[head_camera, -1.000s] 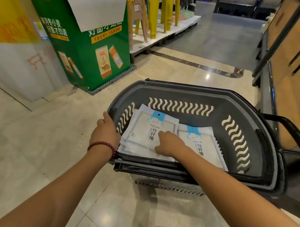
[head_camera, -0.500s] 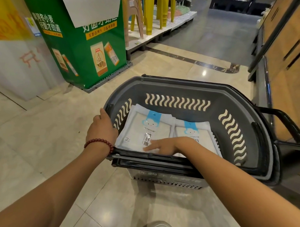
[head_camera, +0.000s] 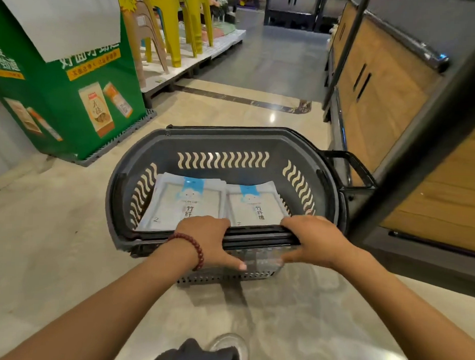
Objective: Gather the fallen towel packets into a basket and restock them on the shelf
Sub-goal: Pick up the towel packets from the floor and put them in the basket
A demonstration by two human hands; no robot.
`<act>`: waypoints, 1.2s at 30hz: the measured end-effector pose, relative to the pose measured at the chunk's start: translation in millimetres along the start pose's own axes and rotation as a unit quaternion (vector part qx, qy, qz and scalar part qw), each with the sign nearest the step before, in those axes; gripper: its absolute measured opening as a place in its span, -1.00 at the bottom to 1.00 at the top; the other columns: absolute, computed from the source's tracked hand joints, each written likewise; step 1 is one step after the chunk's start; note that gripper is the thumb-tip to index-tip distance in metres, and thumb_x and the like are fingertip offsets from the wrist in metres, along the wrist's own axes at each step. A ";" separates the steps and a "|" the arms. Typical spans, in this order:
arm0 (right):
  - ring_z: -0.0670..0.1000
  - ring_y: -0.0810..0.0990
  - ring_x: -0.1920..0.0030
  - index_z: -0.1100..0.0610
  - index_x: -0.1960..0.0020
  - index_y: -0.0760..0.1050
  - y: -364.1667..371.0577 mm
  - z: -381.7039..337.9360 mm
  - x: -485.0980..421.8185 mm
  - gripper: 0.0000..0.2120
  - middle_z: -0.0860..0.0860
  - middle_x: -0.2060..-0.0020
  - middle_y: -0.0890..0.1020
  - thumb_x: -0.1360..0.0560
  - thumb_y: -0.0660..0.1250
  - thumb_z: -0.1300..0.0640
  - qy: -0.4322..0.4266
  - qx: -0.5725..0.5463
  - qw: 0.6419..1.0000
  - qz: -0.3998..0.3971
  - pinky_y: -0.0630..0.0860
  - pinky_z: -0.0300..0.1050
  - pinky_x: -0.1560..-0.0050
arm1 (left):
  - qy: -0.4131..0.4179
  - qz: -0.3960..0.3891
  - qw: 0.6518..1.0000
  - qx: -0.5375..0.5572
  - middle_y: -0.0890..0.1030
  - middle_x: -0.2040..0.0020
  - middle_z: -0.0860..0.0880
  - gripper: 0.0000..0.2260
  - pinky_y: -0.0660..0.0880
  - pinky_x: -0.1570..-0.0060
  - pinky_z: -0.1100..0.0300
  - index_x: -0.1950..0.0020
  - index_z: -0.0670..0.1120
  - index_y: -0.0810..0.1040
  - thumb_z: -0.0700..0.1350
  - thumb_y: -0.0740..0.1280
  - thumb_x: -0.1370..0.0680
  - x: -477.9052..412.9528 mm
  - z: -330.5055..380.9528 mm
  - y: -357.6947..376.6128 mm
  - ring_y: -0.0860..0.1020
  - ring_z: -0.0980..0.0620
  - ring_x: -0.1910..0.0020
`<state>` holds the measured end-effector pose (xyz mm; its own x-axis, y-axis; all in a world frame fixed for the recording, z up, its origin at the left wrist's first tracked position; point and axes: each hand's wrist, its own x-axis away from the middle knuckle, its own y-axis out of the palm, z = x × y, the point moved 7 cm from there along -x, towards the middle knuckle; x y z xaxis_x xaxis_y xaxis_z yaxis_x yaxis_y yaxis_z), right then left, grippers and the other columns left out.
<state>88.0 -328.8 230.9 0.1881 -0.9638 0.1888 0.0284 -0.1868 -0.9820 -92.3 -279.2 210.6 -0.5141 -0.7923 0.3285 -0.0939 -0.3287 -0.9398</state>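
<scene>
- Place is a shop, prob. a supermarket or general store, seen from an aisle.
- Grey plastic shopping basket (head_camera: pixel 226 150) w/ slotted walls stands on the floor (head_camera: pixel 40 240); it holds sealed, printed retail packets (head_camera: pixel 187 202).
- Green promo display stand (head_camera: pixel 72 98) at left carries product photos and ad text, w/ a white sheet hung over its top.
- Stacked yellow plastic stools (head_camera: pixel 182 21) sit on a low white pallet platform (head_camera: pixel 208 52), like goods for sale.
- Wood-panel shelf unit (head_camera: pixel 390 99) w/ dark metal frame lines the right side.
- Polished tile floor, inlaid dark strip, more fixtures far back.
</scene>
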 end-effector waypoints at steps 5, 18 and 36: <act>0.07 0.53 -0.06 0.01 -0.04 0.38 1.5 -3.9 12.1 -0.68 0.00 0.00 0.57 -0.45 0.30 -0.19 0.004 0.000 0.998 0.064 0.35 -0.06 0.05 | 0.007 0.073 0.997 0.007 0.44 0.32 0.20 -0.52 0.34 0.34 0.24 0.22 0.15 0.35 0.54 0.19 -0.24 9.0 5.9 -2.9 0.42 0.14 0.30; 0.04 0.53 -0.01 -0.02 -0.07 0.39 20.4 -16.4 93.0 -0.61 -0.02 0.03 0.57 -0.43 0.28 -0.28 0.023 -0.012 0.998 0.048 0.45 -0.03 -0.01 | 0.046 0.072 0.996 -0.016 0.48 0.32 0.18 -0.48 0.35 0.35 0.23 0.18 0.18 0.37 0.58 0.11 -0.20 62.8 45.8 22.7 0.42 0.15 0.32; -0.02 0.48 -0.23 -0.04 -0.34 0.38 74.1 55.0 275.8 -0.61 -0.07 -0.30 0.47 -0.55 0.23 -0.11 0.307 -0.218 0.925 0.047 0.42 -0.16 -0.17 | 0.293 0.079 0.936 0.179 0.60 -0.06 0.11 -0.69 0.50 -0.06 0.20 -0.17 0.05 0.54 0.11 0.37 -0.46 88.9 231.2 -24.7 0.53 0.17 0.00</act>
<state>196.0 -597.9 209.7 -0.4268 -0.8813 0.2029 -0.3833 -0.0270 -0.9232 61.5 -460.3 284.9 -0.8870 -0.4613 -0.0187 0.2601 -0.4658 -0.8458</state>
